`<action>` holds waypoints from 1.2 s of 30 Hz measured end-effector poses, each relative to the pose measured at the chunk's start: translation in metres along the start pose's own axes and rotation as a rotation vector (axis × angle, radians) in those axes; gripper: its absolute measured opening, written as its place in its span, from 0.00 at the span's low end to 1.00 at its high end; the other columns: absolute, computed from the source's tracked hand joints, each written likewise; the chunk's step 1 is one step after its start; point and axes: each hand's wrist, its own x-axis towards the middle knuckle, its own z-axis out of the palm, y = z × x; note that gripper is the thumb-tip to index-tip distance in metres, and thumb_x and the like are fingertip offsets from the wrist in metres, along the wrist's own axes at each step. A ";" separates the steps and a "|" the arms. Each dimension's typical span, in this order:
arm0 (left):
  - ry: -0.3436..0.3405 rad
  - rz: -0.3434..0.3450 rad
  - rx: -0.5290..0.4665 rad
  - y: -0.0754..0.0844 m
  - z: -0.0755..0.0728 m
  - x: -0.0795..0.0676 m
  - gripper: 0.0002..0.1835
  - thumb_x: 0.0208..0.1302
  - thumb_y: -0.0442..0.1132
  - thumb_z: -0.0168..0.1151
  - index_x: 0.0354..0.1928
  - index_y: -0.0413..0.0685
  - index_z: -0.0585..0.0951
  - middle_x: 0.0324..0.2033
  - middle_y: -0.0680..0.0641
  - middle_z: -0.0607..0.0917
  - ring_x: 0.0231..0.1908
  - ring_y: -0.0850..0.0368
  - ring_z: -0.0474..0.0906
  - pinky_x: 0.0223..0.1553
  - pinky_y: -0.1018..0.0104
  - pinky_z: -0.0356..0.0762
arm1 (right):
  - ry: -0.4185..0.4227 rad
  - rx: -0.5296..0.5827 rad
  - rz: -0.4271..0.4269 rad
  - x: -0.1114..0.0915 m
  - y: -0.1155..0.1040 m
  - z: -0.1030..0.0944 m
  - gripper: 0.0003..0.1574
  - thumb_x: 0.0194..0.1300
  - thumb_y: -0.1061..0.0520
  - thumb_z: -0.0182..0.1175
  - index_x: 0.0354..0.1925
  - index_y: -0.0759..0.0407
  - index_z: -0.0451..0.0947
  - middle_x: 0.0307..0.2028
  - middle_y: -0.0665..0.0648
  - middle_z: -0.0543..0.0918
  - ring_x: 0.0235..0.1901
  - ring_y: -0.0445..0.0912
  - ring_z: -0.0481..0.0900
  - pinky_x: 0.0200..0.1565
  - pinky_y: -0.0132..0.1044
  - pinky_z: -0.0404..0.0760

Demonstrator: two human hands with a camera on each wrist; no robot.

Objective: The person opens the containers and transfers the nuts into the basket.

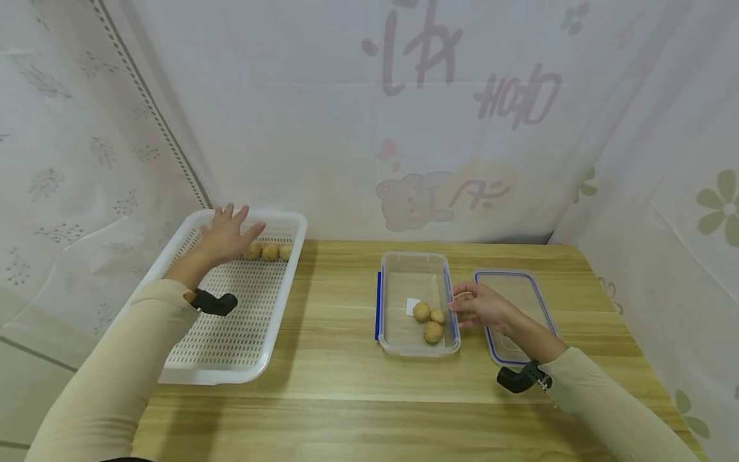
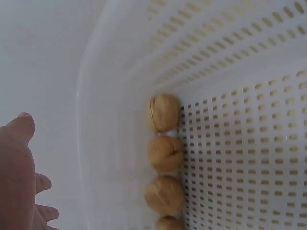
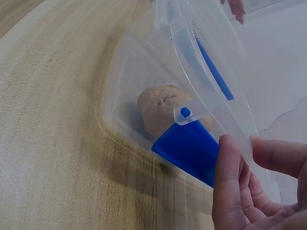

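Note:
My left hand is held over the far part of a white perforated basket, fingers spread and nothing in them. Several walnuts lie in a row along the basket's far wall; in the left wrist view the walnuts sit beside the slotted floor. With thumb and fingers my right hand pinches the right rim of a clear plastic container, next to its blue side latch. Three walnuts rest in the container's near right part.
A clear lid with a blue seal lies on the wooden table right of the container, partly under my right hand and forearm. Another blue latch hangs on the container's left side. A printed curtain hangs behind the table.

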 end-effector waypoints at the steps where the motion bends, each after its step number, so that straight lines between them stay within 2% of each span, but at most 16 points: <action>1: -0.006 0.009 0.009 0.005 0.001 0.000 0.49 0.78 0.68 0.31 0.79 0.32 0.42 0.75 0.22 0.33 0.73 0.22 0.23 0.62 0.17 0.26 | 0.000 0.002 0.002 0.000 0.000 0.000 0.24 0.73 0.66 0.59 0.60 0.72 0.62 0.38 0.54 0.78 0.36 0.42 0.80 0.39 0.39 0.88; 5: -0.016 0.050 0.039 0.024 0.005 0.002 0.48 0.78 0.68 0.32 0.80 0.36 0.42 0.76 0.24 0.32 0.73 0.23 0.22 0.63 0.18 0.24 | -0.003 0.007 0.009 0.000 0.000 -0.002 0.24 0.73 0.66 0.59 0.60 0.71 0.63 0.38 0.54 0.78 0.36 0.42 0.80 0.39 0.38 0.88; 11: -0.023 0.125 0.031 0.055 0.013 0.003 0.46 0.78 0.68 0.33 0.81 0.42 0.43 0.78 0.30 0.32 0.75 0.30 0.20 0.65 0.22 0.19 | -0.002 0.003 0.009 0.001 -0.001 -0.002 0.24 0.73 0.65 0.59 0.61 0.71 0.62 0.39 0.54 0.78 0.37 0.42 0.80 0.39 0.38 0.88; 15: -0.035 0.169 0.049 0.070 0.018 0.004 0.45 0.78 0.68 0.32 0.82 0.43 0.43 0.78 0.31 0.32 0.76 0.32 0.19 0.65 0.23 0.16 | -0.001 0.000 0.012 0.001 -0.001 -0.001 0.25 0.73 0.65 0.59 0.61 0.71 0.62 0.39 0.54 0.78 0.37 0.42 0.80 0.39 0.38 0.88; 22: -0.039 0.235 0.075 0.092 0.027 0.007 0.42 0.79 0.65 0.36 0.81 0.43 0.47 0.79 0.32 0.35 0.77 0.32 0.23 0.66 0.24 0.19 | 0.003 -0.003 0.008 0.000 -0.001 -0.001 0.25 0.72 0.65 0.59 0.61 0.71 0.62 0.38 0.54 0.78 0.37 0.42 0.79 0.39 0.38 0.88; 28: -0.071 0.271 0.078 0.112 0.039 0.013 0.41 0.80 0.62 0.40 0.82 0.45 0.47 0.80 0.34 0.36 0.77 0.35 0.24 0.68 0.25 0.20 | 0.003 -0.006 0.012 0.001 0.000 -0.001 0.25 0.72 0.65 0.59 0.61 0.72 0.62 0.38 0.54 0.78 0.37 0.42 0.79 0.38 0.38 0.88; 36: -0.096 0.355 0.141 0.143 0.054 0.017 0.41 0.79 0.64 0.40 0.82 0.48 0.48 0.80 0.35 0.38 0.78 0.36 0.28 0.69 0.25 0.23 | -0.001 -0.006 0.019 0.001 -0.001 -0.002 0.26 0.72 0.65 0.60 0.62 0.71 0.61 0.38 0.54 0.78 0.37 0.42 0.79 0.38 0.38 0.88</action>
